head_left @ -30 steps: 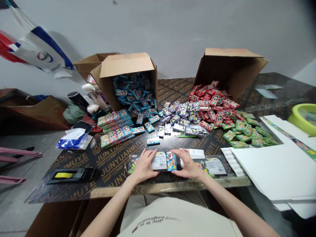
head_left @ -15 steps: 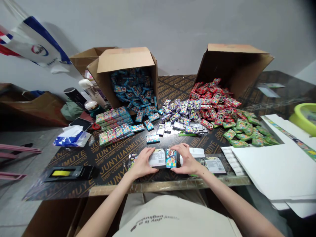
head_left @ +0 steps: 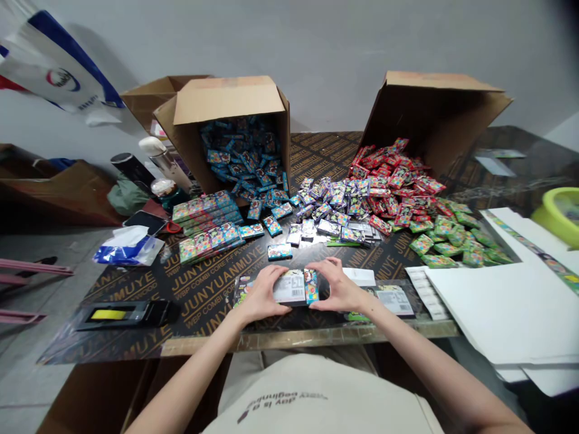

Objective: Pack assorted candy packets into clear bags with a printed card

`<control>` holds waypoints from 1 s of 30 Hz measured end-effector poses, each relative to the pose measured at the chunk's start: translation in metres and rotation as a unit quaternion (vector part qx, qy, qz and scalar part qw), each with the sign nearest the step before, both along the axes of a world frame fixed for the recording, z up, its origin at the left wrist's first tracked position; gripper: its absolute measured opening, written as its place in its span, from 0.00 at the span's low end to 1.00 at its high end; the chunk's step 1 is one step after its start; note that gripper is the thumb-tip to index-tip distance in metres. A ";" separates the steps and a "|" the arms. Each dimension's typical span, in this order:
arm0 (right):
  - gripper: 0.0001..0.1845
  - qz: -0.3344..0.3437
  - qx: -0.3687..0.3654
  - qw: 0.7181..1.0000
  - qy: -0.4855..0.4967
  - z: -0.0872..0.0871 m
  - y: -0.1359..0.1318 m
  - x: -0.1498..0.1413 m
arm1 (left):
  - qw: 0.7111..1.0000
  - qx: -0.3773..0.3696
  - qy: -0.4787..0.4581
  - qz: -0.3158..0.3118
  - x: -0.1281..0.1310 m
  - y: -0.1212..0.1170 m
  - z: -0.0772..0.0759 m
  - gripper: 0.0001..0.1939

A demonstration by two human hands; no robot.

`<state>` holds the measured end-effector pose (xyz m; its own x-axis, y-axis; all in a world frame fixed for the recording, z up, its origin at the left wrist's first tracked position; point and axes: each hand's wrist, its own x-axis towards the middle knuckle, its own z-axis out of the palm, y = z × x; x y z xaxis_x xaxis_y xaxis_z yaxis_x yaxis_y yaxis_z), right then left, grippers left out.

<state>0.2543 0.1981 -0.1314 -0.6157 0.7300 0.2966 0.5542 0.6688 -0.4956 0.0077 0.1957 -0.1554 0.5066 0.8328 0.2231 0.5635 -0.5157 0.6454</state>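
Close to the table's front edge, my left hand (head_left: 263, 295) is closed around a dark flat pack with a white barcode label (head_left: 289, 286). A small blue cartoon-printed packet (head_left: 311, 286) stands against the right end of that pack. My right hand (head_left: 337, 289) pinches this blue packet between thumb and fingers at its top and bottom edges. Under my right forearm lies another dark pack with a white label (head_left: 394, 301), partly covered. Just beyond my hands is a single blue packet (head_left: 279, 251) lying flat. My left palm hides the labelled pack's left part.
Blue packets spill from a left carton (head_left: 230, 102); red packets (head_left: 398, 181) from a right carton (head_left: 446, 81). Purple packets (head_left: 337, 193) and green packets (head_left: 452, 235) lie between and right. Finished-looking stacks (head_left: 208, 220), a tape dispenser (head_left: 126, 314) and white sheets (head_left: 488, 289) flank my hands.
My right hand has shifted slightly left with the blue packet, which now sits tighter against the labelled pack and looks narrower. My left hand keeps its hold. The whole view has shifted slightly.
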 end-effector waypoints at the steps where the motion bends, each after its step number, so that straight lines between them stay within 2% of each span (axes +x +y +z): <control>1: 0.45 -0.013 0.011 1.000 0.007 -0.003 -0.001 -0.001 | 1.000 0.002 -0.004 0.017 0.001 0.000 -0.002 0.39; 3: 0.47 -0.072 0.037 0.996 0.034 -0.007 -0.007 -0.005 | 0.999 0.012 -0.013 0.049 0.002 0.000 -0.005 0.38; 5: 0.42 -0.117 0.044 0.991 0.050 -0.010 -0.015 -0.011 | 0.997 0.022 -0.022 0.066 0.005 0.000 -0.006 0.38; 9: 0.27 -0.053 0.019 0.998 0.008 -0.012 -0.015 -0.015 | 0.997 0.025 -0.022 0.063 0.010 0.001 -0.007 0.37; 10: 0.25 -0.078 0.034 0.996 0.006 -0.013 -0.007 -0.009 | 0.997 0.025 -0.016 0.065 0.011 0.001 -0.009 0.37; 11: 0.25 -0.134 0.057 0.989 0.010 -0.014 0.004 0.001 | 0.997 0.027 -0.007 0.069 0.010 0.002 -0.013 0.38; 13: 0.30 -0.292 0.099 0.951 0.018 -0.017 0.032 0.031 | 0.996 0.032 0.018 0.078 0.006 0.005 -0.023 0.38; 14: 0.34 -0.348 0.101 0.932 0.007 -0.019 0.047 0.049 | 0.996 0.033 0.036 0.080 0.003 0.006 -0.028 0.38; 16: 0.36 -0.388 0.061 0.920 -0.001 -0.021 0.071 0.083 | 0.993 0.033 0.075 0.084 -0.002 0.009 -0.038 0.39; 19: 0.31 -0.363 0.020 0.931 0.016 -0.023 0.081 0.103 | 0.988 0.039 0.084 0.120 0.000 0.011 -0.039 0.40; 21: 0.29 -0.321 -0.026 0.942 0.093 -0.023 0.071 0.090 | 0.986 0.021 0.014 0.164 0.011 0.011 -0.030 0.37; 23: 0.24 -0.247 -0.141 0.932 0.226 -0.022 0.052 0.062 | 0.974 -0.063 -0.114 0.188 0.027 0.011 -0.016 0.33; 25: 0.16 -0.170 -0.264 0.892 0.326 -0.023 0.031 0.031 | 0.930 -0.211 -0.254 0.161 0.044 0.012 -0.003 0.28; 27: 0.14 -0.106 -0.349 0.868 0.336 -0.023 0.014 0.009 | 0.864 -0.338 -0.351 0.125 0.055 0.013 0.006 0.23; 28: 0.13 -0.081 -0.375 0.863 0.329 -0.023 0.009 0.003 | 0.840 -0.374 -0.375 0.116 0.059 0.013 0.008 0.20; 30: 0.13 -0.067 -0.393 0.854 0.334 -0.023 0.005 -0.002 | 0.825 -0.402 -0.381 0.115 0.062 0.012 0.009 0.15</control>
